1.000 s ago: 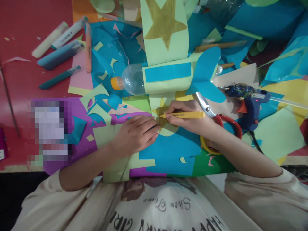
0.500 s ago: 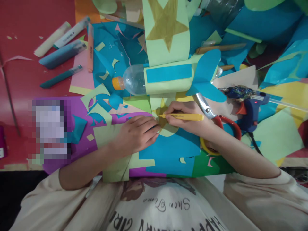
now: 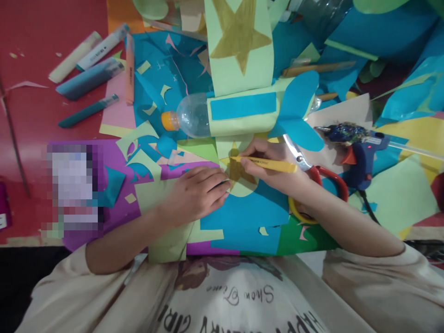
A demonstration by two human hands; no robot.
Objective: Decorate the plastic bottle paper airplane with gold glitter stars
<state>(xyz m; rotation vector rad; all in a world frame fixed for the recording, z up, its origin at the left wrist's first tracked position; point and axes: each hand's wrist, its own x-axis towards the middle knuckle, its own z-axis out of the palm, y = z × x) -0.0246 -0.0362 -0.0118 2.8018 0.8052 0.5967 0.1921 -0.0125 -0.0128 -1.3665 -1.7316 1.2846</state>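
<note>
A yellow marker [image 3: 274, 165] lies in the fingers of my right hand [image 3: 272, 159], its tip on a partly coloured gold star [image 3: 239, 173]. The star is drawn on the rounded end of a pale green paper wing [image 3: 248, 188]. My left hand [image 3: 199, 192] rests flat at the wing's left edge, fingers stretched out and close together. Just beyond the hands lies a clear plastic bottle [image 3: 194, 115] with an orange cap, wrapped in pale green paper with a blue strip [image 3: 243, 106]. Blue paper fins [image 3: 298, 115] sit at its right end. A larger gold star [image 3: 241, 34] marks the far wing.
Scissors [image 3: 317, 178] with red and yellow handles lie under my right forearm. A blue glue gun [image 3: 364, 157] is farther right. Several markers [image 3: 90, 76] lie at the upper left, above a blurred phone-like object [image 3: 74, 185]. Paper scraps [image 3: 144, 164] cover much of the table.
My right hand has shifted slightly up with the marker, whose tip is now higher on the star. The left hand stays in place.
</note>
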